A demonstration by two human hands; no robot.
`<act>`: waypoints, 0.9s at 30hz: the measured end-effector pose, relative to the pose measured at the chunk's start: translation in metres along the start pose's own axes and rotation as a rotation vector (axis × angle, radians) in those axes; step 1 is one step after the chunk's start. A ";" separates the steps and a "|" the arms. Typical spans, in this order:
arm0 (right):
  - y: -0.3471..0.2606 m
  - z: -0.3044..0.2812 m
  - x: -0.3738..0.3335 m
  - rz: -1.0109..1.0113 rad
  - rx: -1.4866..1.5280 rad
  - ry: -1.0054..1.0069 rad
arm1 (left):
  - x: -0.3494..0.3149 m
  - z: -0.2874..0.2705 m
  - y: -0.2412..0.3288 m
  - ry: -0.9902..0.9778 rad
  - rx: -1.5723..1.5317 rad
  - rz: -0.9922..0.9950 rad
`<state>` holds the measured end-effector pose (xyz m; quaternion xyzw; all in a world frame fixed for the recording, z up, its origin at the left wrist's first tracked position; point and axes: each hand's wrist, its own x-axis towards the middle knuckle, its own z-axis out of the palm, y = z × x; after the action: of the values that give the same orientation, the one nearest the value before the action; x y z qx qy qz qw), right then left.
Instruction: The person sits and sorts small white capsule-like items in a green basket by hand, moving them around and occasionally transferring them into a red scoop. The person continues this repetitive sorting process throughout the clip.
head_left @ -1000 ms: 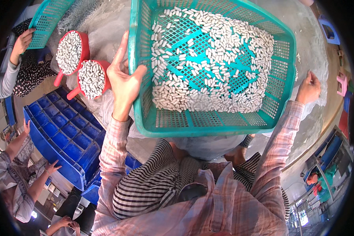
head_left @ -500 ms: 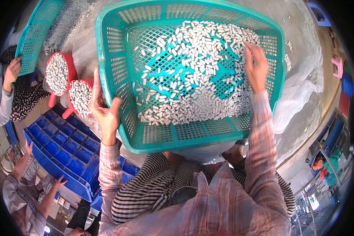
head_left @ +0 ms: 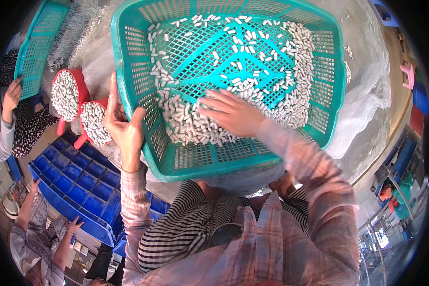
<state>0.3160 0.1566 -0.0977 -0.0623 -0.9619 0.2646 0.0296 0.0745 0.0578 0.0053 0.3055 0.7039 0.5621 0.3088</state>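
Before me, tilted toward my lap, is a green plastic mesh basket (head_left: pixel 121 71) with a slotted wall. Small white capsule-shaped pieces (head_left: pixel 190 127) lie in it, heaped along the near side and up the right side, with sparser ones toward the far side. My left hand (head_left: pixel 126 133) holds the basket's left rim, the thumb over the edge and the other fingers along the outside. My right hand (head_left: pixel 233 113) is inside the basket at the near heap, fingers stretched out and touching the pieces, gripping none that I can see.
Left of the basket are two red scoops (head_left: pixel 83 86) full of white pieces. A blue compartment tray (head_left: pixel 76 217) is at lower left, another person's hands (head_left: pixel 73 225) at its edge. Farther left, another person's hand (head_left: pixel 13 93) holds a green basket (head_left: pixel 38 52). Translucent sheeting (head_left: pixel 362 114) lies at right.
My right hand has moved from the basket's right side leftward and nearer. The pieces have shifted off the far middle, baring more mesh, and gathered along the near and right sides.
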 end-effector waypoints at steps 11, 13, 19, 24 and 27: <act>0.095 -0.029 0.059 0.589 -0.225 0.585 | -0.003 0.002 0.000 -0.001 -0.047 -0.020; 0.064 -0.018 0.096 0.427 -0.110 0.498 | 0.000 0.004 0.003 0.001 -0.032 -0.005; -0.006 0.004 0.006 -0.065 0.038 -0.071 | -0.006 -0.002 -0.007 0.017 -0.056 -0.008; 0.092 -0.052 -0.068 0.436 -0.493 0.024 | -0.005 0.004 -0.008 0.009 -0.099 -0.005; 0.099 -0.070 -0.062 0.495 -0.568 0.120 | 0.003 -0.001 -0.017 -0.043 -0.056 -0.044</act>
<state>0.3937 0.2680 -0.0900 -0.3137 -0.9494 -0.0173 0.0025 0.0704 0.0564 -0.0111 0.2929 0.6876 0.5680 0.3445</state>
